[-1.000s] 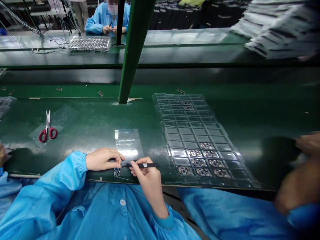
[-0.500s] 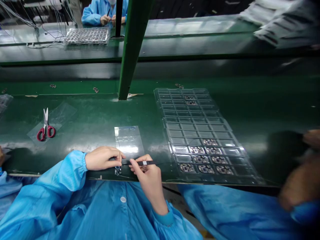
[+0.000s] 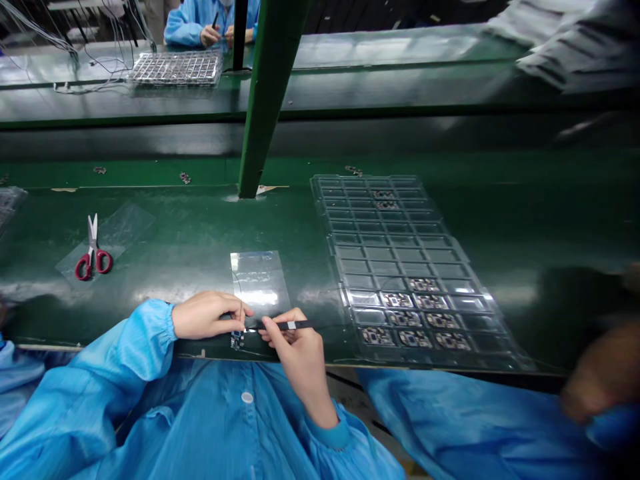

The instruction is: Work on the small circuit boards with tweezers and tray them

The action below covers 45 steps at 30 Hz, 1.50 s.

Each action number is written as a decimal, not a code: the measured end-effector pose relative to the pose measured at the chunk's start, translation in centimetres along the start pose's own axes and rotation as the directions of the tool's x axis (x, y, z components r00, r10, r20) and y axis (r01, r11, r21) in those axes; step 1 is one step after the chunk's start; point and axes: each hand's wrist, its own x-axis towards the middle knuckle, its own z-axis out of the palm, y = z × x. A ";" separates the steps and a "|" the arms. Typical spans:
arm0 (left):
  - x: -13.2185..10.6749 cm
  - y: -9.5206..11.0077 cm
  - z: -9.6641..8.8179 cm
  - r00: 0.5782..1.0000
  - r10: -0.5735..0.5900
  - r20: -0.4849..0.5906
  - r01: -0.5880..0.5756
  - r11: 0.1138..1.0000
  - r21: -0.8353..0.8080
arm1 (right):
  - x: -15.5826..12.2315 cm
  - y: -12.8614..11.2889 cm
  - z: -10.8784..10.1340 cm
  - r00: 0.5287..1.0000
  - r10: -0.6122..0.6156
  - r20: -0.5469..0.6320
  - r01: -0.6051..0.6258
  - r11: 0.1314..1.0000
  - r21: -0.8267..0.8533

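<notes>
At the near edge of the bench, my left hand [image 3: 210, 315] pinches a small circuit board [image 3: 237, 340], its thumb and finger closed at the board's upper edge. A thin dark wire [image 3: 237, 281] rises from those fingertips over a clear plastic sheet [image 3: 257, 277]. Just to the right, my right hand [image 3: 299, 347] is closed around black tweezers [image 3: 300, 325] with a white band. Their tip points left toward the board and my left fingertips; whether it touches the board is too small to tell.
A clear compartment tray [image 3: 373, 257] holding several circuit boards lies to the right. Red-handled scissors [image 3: 93, 253] rest on plastic film at the left. A green post [image 3: 267, 113] rises behind the sheet. A co-worker's blurred arm [image 3: 607, 360] is at far right; another person [image 3: 187, 27] sits opposite.
Both hands keep nearly the same pose and hold. The view has shifted slightly, and the co-worker's hand at the far right has moved mostly out of view.
</notes>
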 end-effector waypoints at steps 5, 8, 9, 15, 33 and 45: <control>0.1 0.1 -0.2 1.000 0.001 -0.006 -0.001 1.000 -0.025 | 0.1 0.0 -0.4 1.000 0.025 -0.015 -0.021 0.966 0.256; 0.4 0.5 -0.4 0.997 -0.078 -0.001 0.078 0.995 -0.066 | 0.1 0.2 -0.6 0.998 0.019 -0.061 0.000 0.951 0.309; 0.6 0.6 -0.5 0.993 -0.119 -0.003 0.118 0.990 -0.074 | 0.0 0.3 -0.5 0.997 0.011 -0.071 0.012 0.950 0.313; 1.3 0.6 0.0 0.973 -0.228 -0.029 0.222 0.965 -0.137 | -0.1 0.4 -0.1 0.994 -0.029 -0.107 0.056 0.964 0.259; 1.3 0.2 0.4 0.968 -0.247 -0.038 0.240 0.961 -0.136 | -0.1 0.6 0.4 0.992 -0.035 -0.122 0.061 0.974 0.219; 1.4 0.2 0.5 0.968 -0.249 -0.029 0.243 0.960 -0.141 | -0.2 0.4 0.3 0.991 -0.047 -0.126 0.073 0.975 0.210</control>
